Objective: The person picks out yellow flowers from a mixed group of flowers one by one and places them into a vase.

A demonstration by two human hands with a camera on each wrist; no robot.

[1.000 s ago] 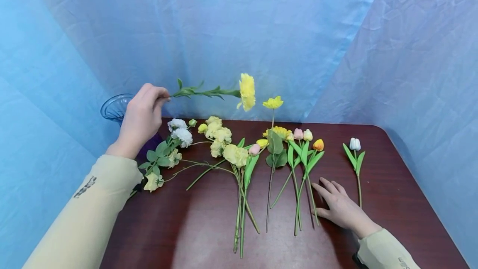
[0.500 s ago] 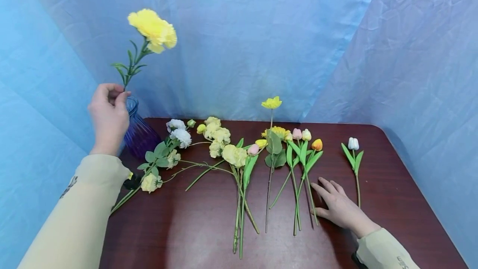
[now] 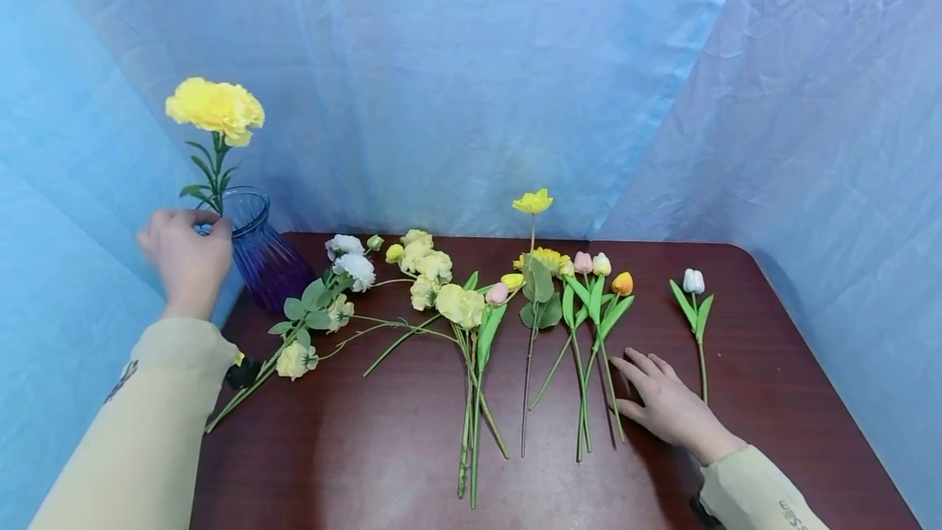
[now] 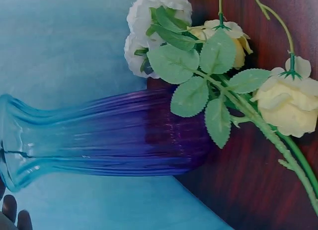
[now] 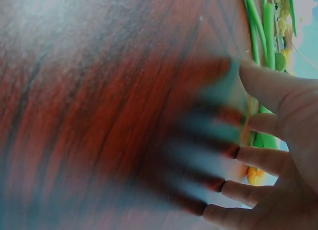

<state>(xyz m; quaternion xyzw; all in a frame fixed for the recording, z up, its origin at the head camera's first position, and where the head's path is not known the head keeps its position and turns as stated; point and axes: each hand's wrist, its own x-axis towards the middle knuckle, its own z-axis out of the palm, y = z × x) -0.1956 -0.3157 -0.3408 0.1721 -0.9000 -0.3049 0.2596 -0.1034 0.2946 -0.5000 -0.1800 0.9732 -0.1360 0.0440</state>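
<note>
My left hand [image 3: 187,256] pinches the stem of a yellow carnation [image 3: 217,111] at the rim of a blue-to-purple ribbed glass vase [image 3: 268,264]. The bloom stands upright above the fingers. How far the stem reaches into the vase is hard to tell, though a dark thin line shows at the mouth in the left wrist view, where only fingertips [image 4: 24,220] appear. My right hand [image 3: 666,403] rests on the table with spread fingers, holding nothing. Beside it lie an orange tulip [image 3: 622,284] and a white tulip [image 3: 693,281].
White and cream roses [image 3: 296,360] with leaves lie close to the vase's base. Several pale yellow blooms [image 3: 459,306], pink and yellow tulips, and a long-stemmed yellow flower [image 3: 533,201] spread across the brown table [image 3: 397,448]. Blue cloth [image 3: 441,64] hangs behind and at both sides.
My left hand has moved left and down to the vase mouth. The carnation has swung from lying sideways to upright and come lower. My right hand has stayed in place.
</note>
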